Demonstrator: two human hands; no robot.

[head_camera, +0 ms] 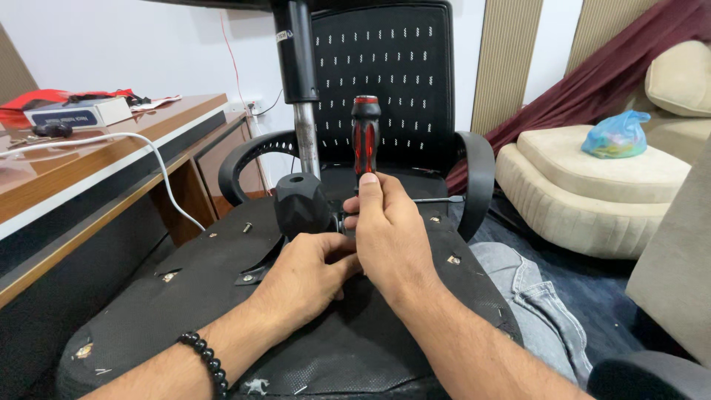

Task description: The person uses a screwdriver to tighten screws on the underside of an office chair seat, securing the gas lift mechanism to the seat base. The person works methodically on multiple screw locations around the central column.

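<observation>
An office chair lies overturned beside a wooden desk, its black fabric seat underside facing up. The right hand is clamped round a red-and-black screwdriver standing upright at the seat's centre; it looks rigid, light and best gripped by its ribbed handle. The left hand curls closed at its base, beside a black plastic mechanism cover.

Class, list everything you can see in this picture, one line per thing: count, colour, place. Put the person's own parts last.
Screwdriver: one, red and black handle, upright at centre.
Chair seat underside: one, black, across the lap.
Gas cylinder: one, black and silver, upright behind the seat.
Knob: one, black, beside the cylinder.
Chair back: one, black mesh, behind.
Desk: one, brown wood, left.
Cable: one, white, over the desk edge.
Sofa: one, cream, right.
Plastic bag: one, blue, on the sofa.
Bracelet: one, black beads, left wrist.
Left hand: on the seat mechanism.
Right hand: gripping the screwdriver.
</observation>
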